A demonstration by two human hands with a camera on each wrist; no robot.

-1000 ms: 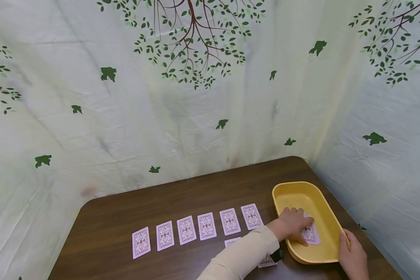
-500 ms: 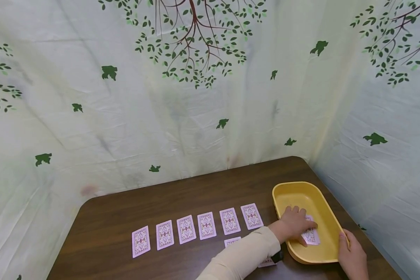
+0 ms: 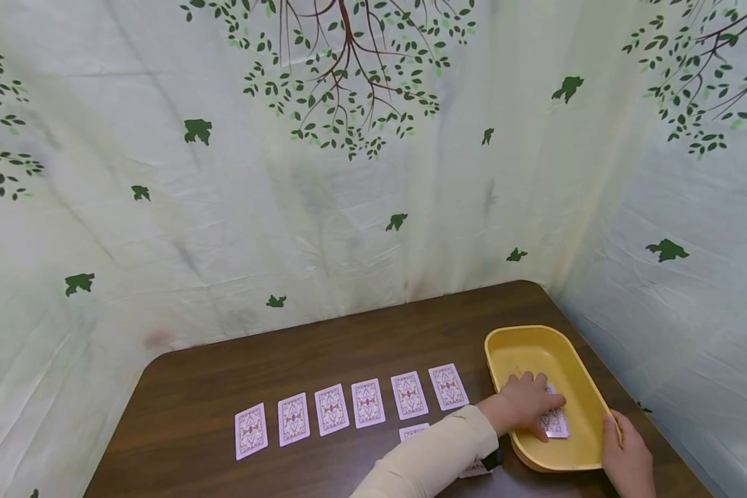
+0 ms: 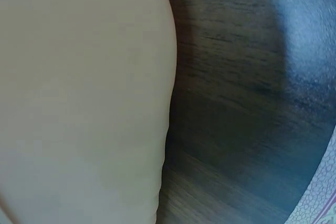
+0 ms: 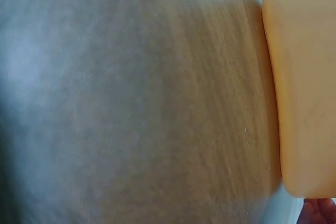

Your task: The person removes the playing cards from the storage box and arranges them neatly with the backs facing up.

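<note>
A yellow plastic tub (image 3: 535, 335) stands at the right of the table, with a small stack of purple-backed playing cards (image 3: 557, 423) inside. My left hand (image 3: 523, 401) reaches into it from the left, palm down. Its fingers bend over the stack and pinch at the cards, partly hiding them. On the tub's right near corner, my right hand (image 3: 627, 449) grips the rim, thumb on top. The right wrist view shows the tub's outer wall (image 5: 307, 87) and some fingertips (image 5: 317, 212) below it. In the left wrist view, a pale surface fills the left side.
A row of several face-down cards (image 3: 367, 402) lies across the brown table (image 3: 324, 346). Nearer, another card (image 3: 413, 430) and one more (image 3: 475, 468) are partly covered by the left sleeve (image 3: 432, 453). A white curtain (image 3: 324, 228) with printed leaves hangs behind the table.
The left hand's fingers have shifted slightly to the right over the cards in the tub. The right hand and the cards on the table have stayed in place.
</note>
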